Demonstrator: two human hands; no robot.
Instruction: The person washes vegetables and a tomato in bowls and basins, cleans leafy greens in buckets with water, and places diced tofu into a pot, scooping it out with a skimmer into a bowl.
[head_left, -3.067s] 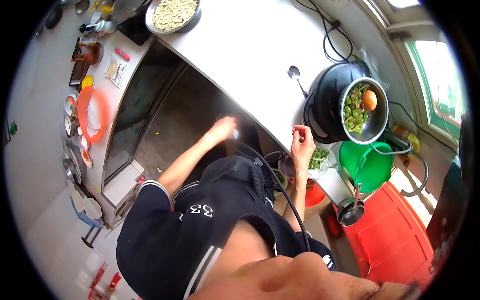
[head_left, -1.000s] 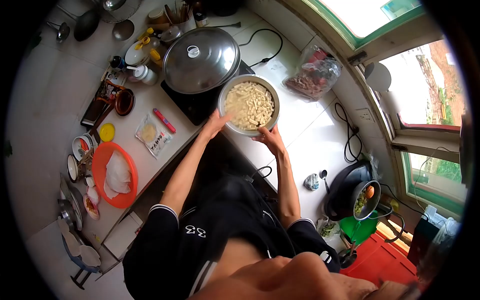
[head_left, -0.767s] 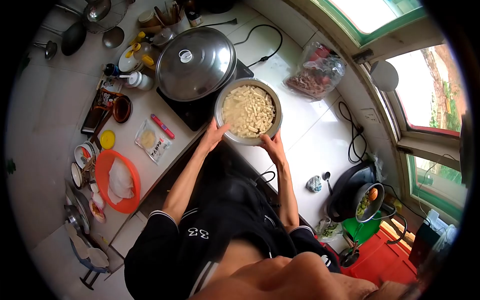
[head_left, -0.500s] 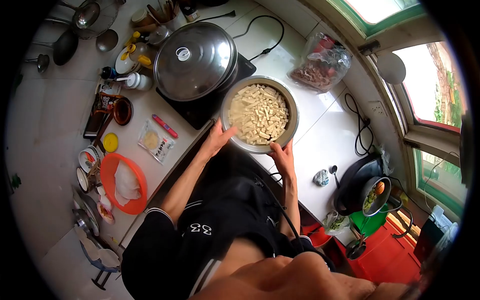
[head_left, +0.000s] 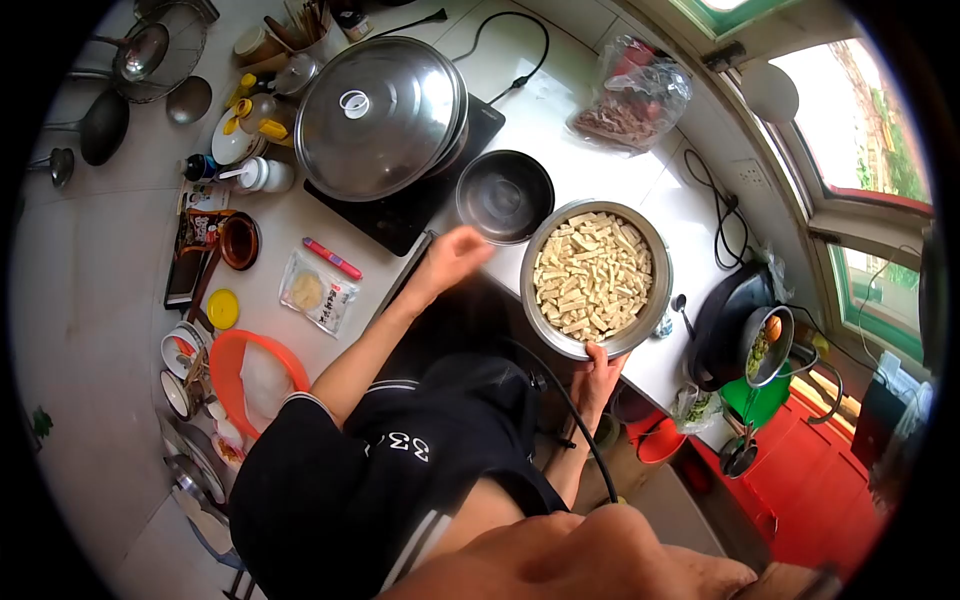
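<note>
A steel basin (head_left: 660, 290) full of pale, short-cut food strips (head_left: 595, 275) is tilted slightly at the counter's front edge. My right hand (head_left: 600, 378) grips its near rim, thumb at the edge and fingers partly hidden below. My left hand (head_left: 455, 265) is off the basin, holding nothing, with slightly blurred, loosely bent fingers. It hovers just short of an empty dark metal bowl (head_left: 505, 195), which sits on the counter between the basin and the induction cooker (head_left: 400, 225). A large lidded pan (head_left: 385, 120) covers most of that cooker.
Behind the bowl lies a plastic bag of reddish-brown food (head_left: 630, 105). To the left are a food packet (head_left: 315, 290), a pink marker (head_left: 332, 258) and an orange basin (head_left: 228, 375). A dark pot (head_left: 720, 330) stands right. A power cord (head_left: 545, 50) loops behind the cooker.
The steel basin has moved right and toward me in my right hand, uncovering the dark bowl. My left hand has let go of the basin's rim.
</note>
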